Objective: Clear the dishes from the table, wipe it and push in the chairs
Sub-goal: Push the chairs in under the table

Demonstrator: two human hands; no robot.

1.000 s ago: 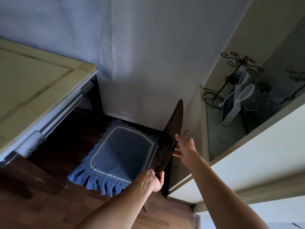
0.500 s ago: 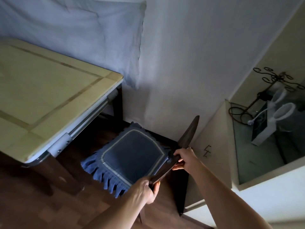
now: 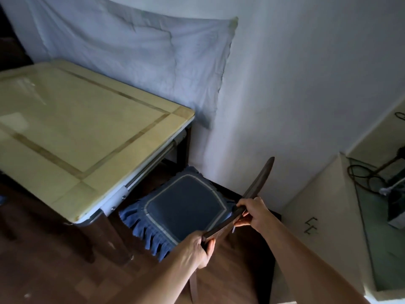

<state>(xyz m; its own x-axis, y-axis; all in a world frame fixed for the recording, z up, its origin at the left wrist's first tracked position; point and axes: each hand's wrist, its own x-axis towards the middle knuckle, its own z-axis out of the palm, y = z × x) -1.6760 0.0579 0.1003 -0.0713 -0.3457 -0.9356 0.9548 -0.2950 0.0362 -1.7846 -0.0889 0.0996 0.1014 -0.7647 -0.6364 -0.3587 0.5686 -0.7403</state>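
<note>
A dark wooden chair stands by the table's right end, its curved backrest [image 3: 260,178] running from lower left to upper right. A blue fringed cushion [image 3: 186,209] covers its seat. My left hand [image 3: 195,246] grips the near end of the backrest. My right hand [image 3: 252,212] grips the backrest further along, near its middle. The cream table [image 3: 72,128] with tan inlay lines has a bare top, and the seat's front edge sits just beside the table's edge.
A white wall [image 3: 295,95] with a hung pale cloth [image 3: 131,51] is behind the chair. A white cabinet [image 3: 328,216] with a glass shelf and coiled cables stands to the right, close to the chair. Brown wood floor [image 3: 54,277] lies below.
The view has swung left and up, showing more of the table. Both hands keep their hold on the backrest, and the chair seat now lies closer to the table's edge.
</note>
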